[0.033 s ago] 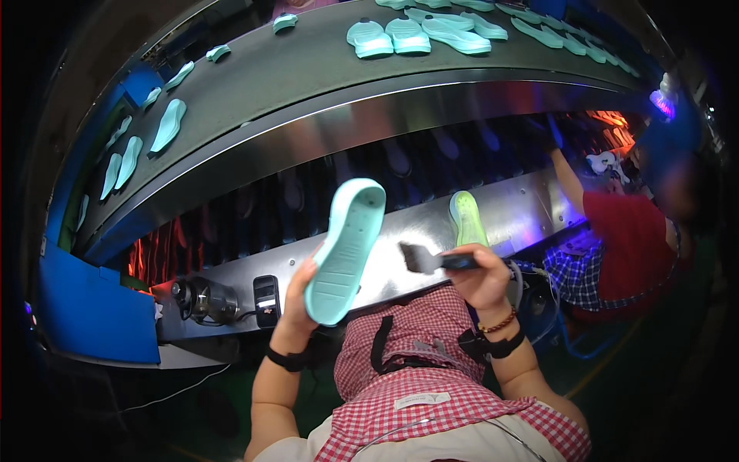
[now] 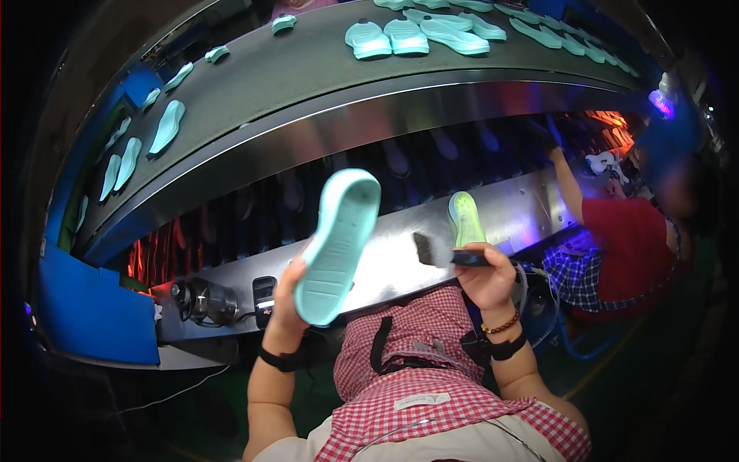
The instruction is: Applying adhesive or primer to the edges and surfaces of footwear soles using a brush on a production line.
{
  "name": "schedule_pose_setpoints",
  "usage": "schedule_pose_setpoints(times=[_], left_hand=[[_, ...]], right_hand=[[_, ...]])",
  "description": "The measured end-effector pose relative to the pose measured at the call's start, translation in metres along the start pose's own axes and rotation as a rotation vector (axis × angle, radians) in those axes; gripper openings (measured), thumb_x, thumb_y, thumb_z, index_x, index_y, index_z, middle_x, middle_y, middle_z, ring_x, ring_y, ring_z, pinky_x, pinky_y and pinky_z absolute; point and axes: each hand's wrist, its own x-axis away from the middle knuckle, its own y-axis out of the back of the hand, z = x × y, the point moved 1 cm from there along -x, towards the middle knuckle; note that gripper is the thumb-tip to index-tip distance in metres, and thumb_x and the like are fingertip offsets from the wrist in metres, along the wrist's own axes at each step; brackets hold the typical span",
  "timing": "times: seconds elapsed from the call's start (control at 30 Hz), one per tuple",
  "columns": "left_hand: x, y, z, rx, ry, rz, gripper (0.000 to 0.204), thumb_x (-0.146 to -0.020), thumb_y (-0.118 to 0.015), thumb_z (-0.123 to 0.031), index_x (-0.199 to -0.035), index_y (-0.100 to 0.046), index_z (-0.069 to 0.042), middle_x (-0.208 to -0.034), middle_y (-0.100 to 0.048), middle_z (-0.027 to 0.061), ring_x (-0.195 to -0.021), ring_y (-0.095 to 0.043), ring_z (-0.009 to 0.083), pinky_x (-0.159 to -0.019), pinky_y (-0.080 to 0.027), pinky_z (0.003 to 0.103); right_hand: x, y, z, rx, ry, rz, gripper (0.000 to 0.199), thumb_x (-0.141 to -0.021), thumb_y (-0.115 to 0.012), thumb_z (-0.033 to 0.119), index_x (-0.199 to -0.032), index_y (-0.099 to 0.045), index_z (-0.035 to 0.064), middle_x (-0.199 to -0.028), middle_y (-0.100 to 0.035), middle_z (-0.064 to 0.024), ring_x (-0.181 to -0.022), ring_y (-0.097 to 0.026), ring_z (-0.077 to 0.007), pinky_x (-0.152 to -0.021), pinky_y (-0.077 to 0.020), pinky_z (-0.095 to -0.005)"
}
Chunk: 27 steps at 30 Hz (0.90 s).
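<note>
My left hand [image 2: 288,302] grips a mint-green shoe sole [image 2: 339,245] by its lower left edge. The sole is held tilted, its hollow, ribbed inner side facing me. In my right hand [image 2: 491,283] is a brush with a black handle [image 2: 471,259], and its flat dark bristles are smeared by motion. The bristles point left, toward the sole, with a gap between them. Just beyond the brush, a yellow-green sole [image 2: 466,218] rests on the metal ledge [image 2: 385,266].
Several mint-green soles [image 2: 454,36] lie on the dark conveyor belt [image 2: 254,85] across the back. Red-glowing strips hang below it. A glass jar [image 2: 209,302] and a black device [image 2: 265,292] sit at left. At right, a person in a red top [image 2: 627,246] reaches toward the line.
The mint-green sole has shifted slightly left and up with my left hand. The brush in my right hand has moved a little to the right, away from it.
</note>
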Motion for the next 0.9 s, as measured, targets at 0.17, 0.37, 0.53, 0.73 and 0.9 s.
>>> schedule_pose_setpoints(times=[0.17, 0.37, 0.53, 0.73, 0.9], left_hand=[[-0.054, -0.009, -0.104, -0.097, -0.255, 0.303, 0.055, -0.088, -0.032, -0.032, -0.127, -0.033, 0.006, -0.111, -0.052, 0.0255, -0.096, -0.056, 0.0352, -0.083, -0.047, 0.047], [-0.173, 0.042, -0.193, 0.649, -0.461, -0.199, 0.067, -0.088, -0.027, -0.046, -0.139, -0.009, -0.006, -0.144, -0.014, 0.0164, -0.132, -0.017, 0.0325, -0.103, -0.017, 0.058], [-0.198, -0.008, -0.18, -0.024, -0.234, -0.306, 0.073, -0.087, -0.042, -0.042, -0.139, -0.01, -0.002, -0.143, -0.02, 0.0163, -0.129, -0.028, 0.0278, -0.104, -0.025, 0.044], [-0.255, -0.076, -0.153, -1.507, -0.195, -0.148, 0.068, -0.081, -0.055, -0.033, -0.134, -0.029, 0.0, -0.133, -0.038, 0.0183, -0.122, -0.039, 0.0283, -0.1, -0.03, 0.036], [-0.309, -0.104, -0.126, -2.424, -0.324, -0.123, 0.069, -0.078, -0.057, -0.035, -0.136, -0.029, -0.009, -0.132, -0.037, 0.0244, -0.123, -0.036, 0.0347, -0.101, -0.03, 0.038]], right_hand=[[0.015, 0.044, 0.005, -0.04, -0.05, -0.164, 0.037, -0.082, -0.046, 0.02, -0.104, -0.055, -0.0087, -0.098, -0.061, -0.0202, -0.082, -0.06, -0.0256, -0.079, -0.0475, -0.0344], [0.012, 0.049, -0.001, -0.098, -0.067, -0.202, 0.037, -0.082, -0.046, 0.019, -0.106, -0.053, -0.0091, -0.1, -0.06, -0.0212, -0.083, -0.06, -0.0266, -0.078, -0.0475, -0.034], [0.013, 0.07, -0.003, -0.063, -0.075, -0.223, 0.031, -0.083, -0.05, 0.015, -0.106, -0.055, -0.005, -0.106, -0.058, -0.0199, -0.085, -0.06, -0.0263, -0.08, -0.0473, -0.0344], [0.011, 0.08, -0.008, 0.054, -0.067, -0.221, 0.024, -0.08, -0.055, -0.002, -0.104, -0.055, -0.0004, -0.103, -0.059, -0.0145, -0.089, -0.058, -0.019, -0.081, -0.0456, -0.0278], [0.016, 0.083, -0.019, -0.015, -0.04, -0.258, 0.02, -0.079, -0.056, -0.006, -0.098, -0.057, 0.0002, -0.101, -0.061, -0.0144, -0.087, -0.06, -0.0188, -0.079, -0.0482, -0.0274]])
